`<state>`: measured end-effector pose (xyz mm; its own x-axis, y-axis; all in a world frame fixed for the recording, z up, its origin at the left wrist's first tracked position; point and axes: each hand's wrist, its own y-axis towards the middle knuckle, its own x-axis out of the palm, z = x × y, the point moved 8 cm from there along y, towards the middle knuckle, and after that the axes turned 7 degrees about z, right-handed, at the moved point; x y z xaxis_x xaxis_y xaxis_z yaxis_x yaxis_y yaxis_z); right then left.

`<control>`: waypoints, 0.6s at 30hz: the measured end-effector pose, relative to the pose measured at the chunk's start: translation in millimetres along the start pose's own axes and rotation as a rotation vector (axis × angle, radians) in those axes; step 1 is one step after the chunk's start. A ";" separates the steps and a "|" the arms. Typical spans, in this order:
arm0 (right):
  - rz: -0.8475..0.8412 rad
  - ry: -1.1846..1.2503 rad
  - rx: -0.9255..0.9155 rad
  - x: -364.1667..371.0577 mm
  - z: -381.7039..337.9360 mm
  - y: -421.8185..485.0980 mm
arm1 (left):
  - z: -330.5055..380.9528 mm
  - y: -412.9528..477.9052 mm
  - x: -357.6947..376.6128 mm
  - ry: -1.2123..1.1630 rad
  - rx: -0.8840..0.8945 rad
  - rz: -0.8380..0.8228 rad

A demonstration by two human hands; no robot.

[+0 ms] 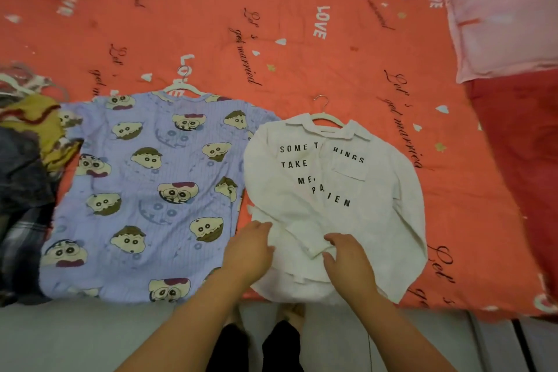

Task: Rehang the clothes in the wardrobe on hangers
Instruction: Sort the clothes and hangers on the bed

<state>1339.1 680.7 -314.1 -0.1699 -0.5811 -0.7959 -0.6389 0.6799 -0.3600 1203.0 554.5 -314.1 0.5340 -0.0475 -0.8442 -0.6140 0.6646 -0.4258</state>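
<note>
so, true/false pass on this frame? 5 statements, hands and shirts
1. Both the left hand and the right hand are on the lower part of the white shirt. True.
2. The purple cartoon shirt lies to the right of the white shirt. False: it lies to its left.
3. A white hanger sits in the white shirt's collar. True.
4. The purple cartoon shirt has no hanger. False: a second hanger shows at its neck.
5. A clothes pile lies at the left end of the bed. True.
</note>
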 end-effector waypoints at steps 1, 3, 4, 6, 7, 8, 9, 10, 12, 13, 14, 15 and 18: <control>-0.025 -0.014 -0.026 -0.5 -13.2 -0.4 | -6.3 -5.5 -17.1 0.004 -0.023 0.041; -0.066 -0.053 -0.104 -1.0 -43.7 -0.7 | -20.0 -17.3 -50.5 0.025 -0.056 0.109; -0.081 -0.082 -0.155 -0.9 -60.7 -0.1 | -28.4 -23.6 -66.0 0.040 -0.071 0.140; -0.113 -0.136 -0.250 1.9 -94.6 -1.0 | -49.4 -39.7 -94.7 0.062 -0.115 0.201; -0.129 -0.161 -0.288 4.1 -111.7 -2.1 | -61.7 -49.5 -108.4 0.068 -0.142 0.236; -0.144 -0.187 -0.326 6.8 -128.7 -4.2 | -74.7 -60.3 -120.9 0.074 -0.170 0.269; -0.157 -0.214 -0.366 10.0 -146.1 -6.6 | -88.3 -72.2 -131.9 0.080 -0.198 0.294; -0.169 -0.239 -0.403 13.7 -163.1 -9.3 | -102.0 -84.1 -141.0 0.088 -0.226 0.313; -0.191 -0.277 -0.469 22.8 -197.9 -15.5 | -133.2 -109.0 -156.7 0.102 -0.288 0.348; -0.204 -0.286 -0.497 28.2 -214.7 -19.5 | -149.9 -121.8 -162.7 0.100 -0.324 0.364; -0.217 -0.294 -0.526 34.2 -231.8 -24.0 | -166.9 -135.1 -167.8 0.092 -0.358 0.378; -0.226 -0.312 -0.562 40.9 -249.2 -29.2 | -184.3 -147.8 -172.0 0.082 -0.391 0.388; -0.231 -0.378 -0.665 64.9 -301.0 -46.9 | -236.5 -184.9 -181.0 0.054 -0.476 0.413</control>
<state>1132.2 476.4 -202.3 0.2108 -0.4024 -0.8909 -0.9609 0.0821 -0.2645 1082.4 263.8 -159.7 0.1750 0.0966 -0.9798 -0.9612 0.2324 -0.1487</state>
